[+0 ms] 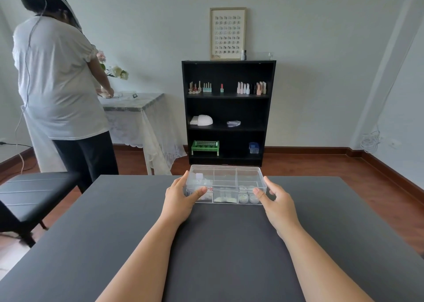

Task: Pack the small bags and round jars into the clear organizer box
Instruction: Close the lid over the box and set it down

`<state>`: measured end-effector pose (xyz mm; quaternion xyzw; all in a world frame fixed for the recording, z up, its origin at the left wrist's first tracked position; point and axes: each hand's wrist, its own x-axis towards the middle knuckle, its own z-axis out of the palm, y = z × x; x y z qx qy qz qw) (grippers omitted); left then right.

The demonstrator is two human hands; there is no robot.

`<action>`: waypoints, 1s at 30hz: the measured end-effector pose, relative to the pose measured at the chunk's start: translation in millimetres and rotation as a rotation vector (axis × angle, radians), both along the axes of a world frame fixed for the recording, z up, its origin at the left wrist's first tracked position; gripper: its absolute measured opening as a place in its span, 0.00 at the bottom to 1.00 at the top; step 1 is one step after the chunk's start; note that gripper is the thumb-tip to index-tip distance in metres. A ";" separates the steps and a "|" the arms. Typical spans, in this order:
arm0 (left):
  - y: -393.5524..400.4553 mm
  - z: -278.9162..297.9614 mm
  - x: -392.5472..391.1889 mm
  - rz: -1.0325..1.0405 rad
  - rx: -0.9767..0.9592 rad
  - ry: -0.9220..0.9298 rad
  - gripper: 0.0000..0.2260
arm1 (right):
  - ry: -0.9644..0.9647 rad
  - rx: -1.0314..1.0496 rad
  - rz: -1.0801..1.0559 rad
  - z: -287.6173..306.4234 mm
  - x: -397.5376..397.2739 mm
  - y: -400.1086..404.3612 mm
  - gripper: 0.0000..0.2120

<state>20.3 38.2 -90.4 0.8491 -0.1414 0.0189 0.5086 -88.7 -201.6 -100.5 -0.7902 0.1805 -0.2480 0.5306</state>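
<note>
The clear organizer box [226, 175] sits at the far edge of the dark table [114, 221], its lid down. Through its walls I see small bags [226, 197] in the middle compartment, white items on the left, and two round jars [249, 198] at the front right. My left hand [181, 196] grips the box's left end, thumb on the front wall. My right hand [275, 198] is at the right end, thumb touching the front corner, fingers curled by the side.
A black bookshelf [228, 108] with nail polish bottles stands against the far wall. A person in a white shirt [57, 76] works at a lace-covered table [137, 104] at the left. A black stool [34, 191] stands beside the table's left edge.
</note>
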 end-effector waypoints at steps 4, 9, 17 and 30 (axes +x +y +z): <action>1.4 -0.8 0.0 0.002 0.034 -0.005 0.43 | 0.007 -0.012 -0.002 -0.1 -1.0 0.1 0.28; 1.1 -1.1 -1.1 0.005 0.072 -0.028 0.41 | 0.014 -0.028 0.000 -0.6 -1.7 -0.6 0.28; 1.2 -3.8 0.0 0.021 0.141 -0.041 0.40 | 0.040 -0.055 -0.005 2.2 -1.7 0.7 0.28; 14.2 -12.8 -20.2 0.074 0.695 -0.122 0.45 | 0.055 -0.147 -0.057 13.1 -19.8 13.2 0.31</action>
